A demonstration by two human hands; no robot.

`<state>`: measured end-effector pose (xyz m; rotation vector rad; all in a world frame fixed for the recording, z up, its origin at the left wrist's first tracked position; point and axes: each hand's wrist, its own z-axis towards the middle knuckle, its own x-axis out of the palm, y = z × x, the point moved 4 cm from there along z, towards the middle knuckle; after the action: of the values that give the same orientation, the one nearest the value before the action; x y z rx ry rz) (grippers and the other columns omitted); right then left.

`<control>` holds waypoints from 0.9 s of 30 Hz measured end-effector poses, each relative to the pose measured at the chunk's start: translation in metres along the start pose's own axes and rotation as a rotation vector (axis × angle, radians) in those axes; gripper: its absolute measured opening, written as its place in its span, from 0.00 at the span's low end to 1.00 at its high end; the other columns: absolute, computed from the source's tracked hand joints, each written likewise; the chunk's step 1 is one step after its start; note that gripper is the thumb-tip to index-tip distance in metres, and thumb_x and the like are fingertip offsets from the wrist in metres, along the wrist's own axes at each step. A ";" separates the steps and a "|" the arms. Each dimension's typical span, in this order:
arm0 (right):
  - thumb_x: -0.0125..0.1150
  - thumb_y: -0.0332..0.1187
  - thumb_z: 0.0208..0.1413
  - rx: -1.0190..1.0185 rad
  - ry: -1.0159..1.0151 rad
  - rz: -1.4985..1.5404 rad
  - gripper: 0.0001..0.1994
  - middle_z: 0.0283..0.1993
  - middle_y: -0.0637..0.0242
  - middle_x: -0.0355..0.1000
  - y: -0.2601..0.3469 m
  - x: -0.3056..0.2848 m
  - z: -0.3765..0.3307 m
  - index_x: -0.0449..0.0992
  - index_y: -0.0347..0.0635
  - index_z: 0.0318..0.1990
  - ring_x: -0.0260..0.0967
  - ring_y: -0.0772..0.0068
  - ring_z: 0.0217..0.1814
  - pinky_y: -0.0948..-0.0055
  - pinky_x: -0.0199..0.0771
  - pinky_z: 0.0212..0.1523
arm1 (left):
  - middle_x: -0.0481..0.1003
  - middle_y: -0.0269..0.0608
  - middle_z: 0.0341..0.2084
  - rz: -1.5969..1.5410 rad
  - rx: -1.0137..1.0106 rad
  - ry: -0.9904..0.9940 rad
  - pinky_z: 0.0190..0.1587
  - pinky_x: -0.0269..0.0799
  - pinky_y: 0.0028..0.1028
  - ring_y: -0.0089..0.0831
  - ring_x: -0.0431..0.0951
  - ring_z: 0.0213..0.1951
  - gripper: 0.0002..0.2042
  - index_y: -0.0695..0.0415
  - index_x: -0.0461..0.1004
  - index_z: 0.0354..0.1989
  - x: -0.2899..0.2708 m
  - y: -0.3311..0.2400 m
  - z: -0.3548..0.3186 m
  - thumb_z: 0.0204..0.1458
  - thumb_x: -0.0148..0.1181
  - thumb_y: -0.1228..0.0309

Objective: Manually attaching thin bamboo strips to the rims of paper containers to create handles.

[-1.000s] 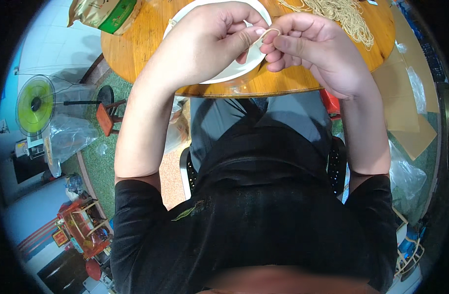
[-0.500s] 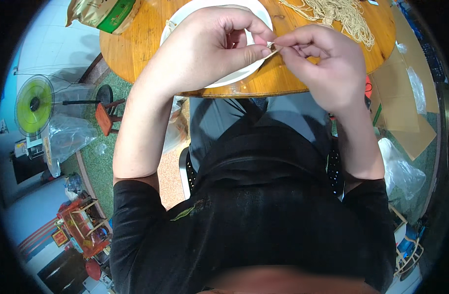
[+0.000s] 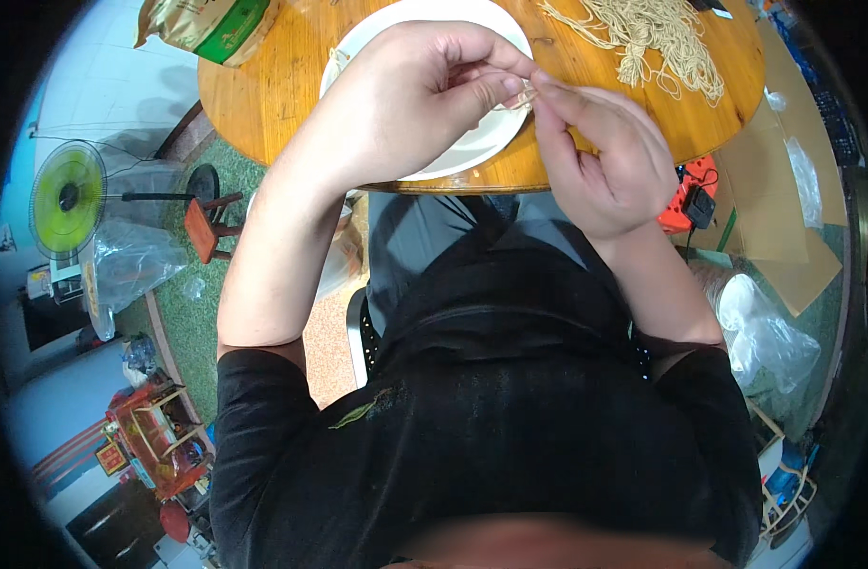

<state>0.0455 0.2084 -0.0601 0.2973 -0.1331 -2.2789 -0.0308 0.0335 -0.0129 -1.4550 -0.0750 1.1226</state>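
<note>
Both hands meet over a white plate point(image 3: 472, 152) on a round wooden table point(image 3: 282, 95). My left hand point(image 3: 415, 95) pinches a thin pale strand point(image 3: 524, 92) between thumb and fingers. My right hand point(image 3: 604, 161) pinches the same strand from the right side, fingertips touching those of the left. A heap of the same pale strands point(image 3: 652, 38) lies on the table beyond my right hand.
A green and tan bag point(image 3: 216, 24) lies on the table's left part. On the floor stand a green fan point(image 3: 69, 199) at left, a small red stool point(image 3: 206, 228), clear plastic bags point(image 3: 766, 322) and cardboard point(image 3: 775, 209) at right, and a red object point(image 3: 685, 199).
My right hand has dropped lower and turned, its fingers now pointing up at the pinch. The left hand stays over the plate, and the small piece between the fingertips now looks drawn out thinner.
</note>
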 end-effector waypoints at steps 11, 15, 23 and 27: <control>0.81 0.18 0.49 -0.052 0.017 0.045 0.17 0.37 0.57 0.86 -0.004 0.000 0.001 0.86 0.35 0.47 0.86 0.60 0.33 0.66 0.87 0.37 | 0.85 0.32 0.40 -0.219 -0.062 0.088 0.42 0.77 0.20 0.15 0.81 0.39 0.08 0.62 0.84 0.52 -0.004 0.004 0.001 0.69 0.67 0.74; 0.81 0.18 0.49 -0.034 0.013 0.090 0.16 0.38 0.58 0.87 -0.005 -0.002 0.004 0.85 0.35 0.46 0.86 0.59 0.35 0.66 0.87 0.37 | 0.83 0.31 0.38 -0.291 -0.055 0.082 0.42 0.78 0.20 0.16 0.81 0.39 0.04 0.62 0.82 0.48 -0.005 0.004 0.002 0.70 0.64 0.77; 0.79 0.17 0.50 -0.006 0.013 0.161 0.15 0.40 0.59 0.87 -0.001 -0.004 0.003 0.84 0.38 0.44 0.87 0.59 0.38 0.67 0.87 0.39 | 0.76 0.26 0.35 -0.260 0.666 0.194 0.39 0.71 0.18 0.12 0.74 0.36 0.04 0.61 0.79 0.44 0.000 0.010 0.016 0.69 0.60 0.83; 0.77 0.16 0.52 0.123 0.045 0.224 0.14 0.40 0.60 0.87 0.002 -0.010 -0.007 0.82 0.39 0.45 0.87 0.60 0.40 0.69 0.86 0.42 | 0.76 0.25 0.35 -0.320 0.606 0.174 0.40 0.72 0.18 0.12 0.74 0.37 0.04 0.61 0.79 0.43 0.000 0.021 0.014 0.68 0.60 0.84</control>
<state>0.0551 0.2142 -0.0648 0.3777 -0.2704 -2.0448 -0.0512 0.0379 -0.0262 -0.9468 0.1416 0.6706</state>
